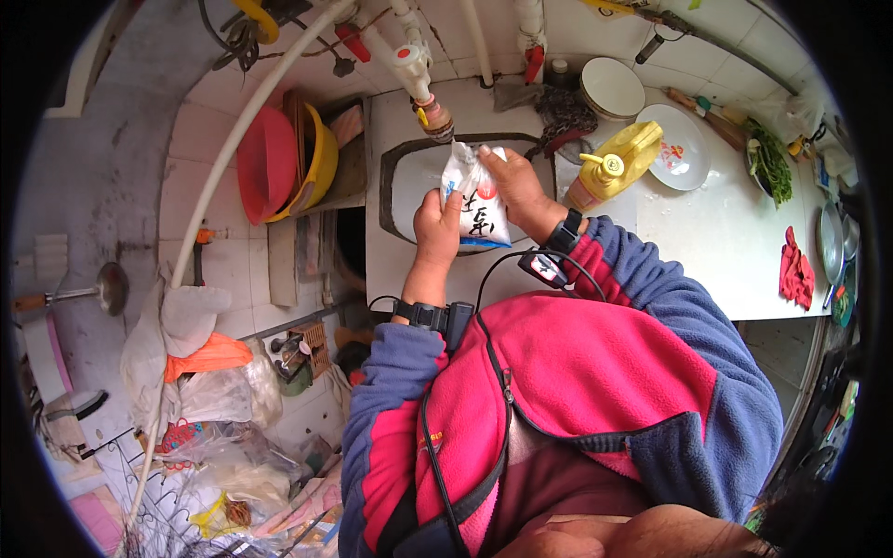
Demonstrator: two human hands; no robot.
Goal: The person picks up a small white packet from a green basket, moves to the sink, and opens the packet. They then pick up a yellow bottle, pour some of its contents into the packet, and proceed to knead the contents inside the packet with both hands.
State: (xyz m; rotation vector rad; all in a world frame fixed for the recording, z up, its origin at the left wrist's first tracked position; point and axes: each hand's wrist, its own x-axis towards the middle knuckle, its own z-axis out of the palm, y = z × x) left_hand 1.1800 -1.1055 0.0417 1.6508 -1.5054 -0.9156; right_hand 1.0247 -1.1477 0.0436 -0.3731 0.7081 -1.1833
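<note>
Both hands hold a white plastic packet [481, 213] with dark writing, a red round mark and a blue lower edge, above the sink basin [411, 181]. My left hand [437, 227] grips its left side, thumb on the front. At the upper right, my right hand [518, 183] pinches the packet close to its crumpled top end. What the packet contains is hidden. Just beyond that top end hangs a tap nozzle [436, 120] with a yellow lever. Each wrist wears a black strap, and a black cable crosses in front of my jacket.
Right of the sink, a yellow oil jug [617, 164] with a pump top leans over the counter [725, 258]. Behind it are a white plate [687, 167], stacked bowls [612, 87] and leafy greens [771, 160]. A red cloth [795, 272] lies far right; red [265, 164] and yellow basins [322, 157] stand left.
</note>
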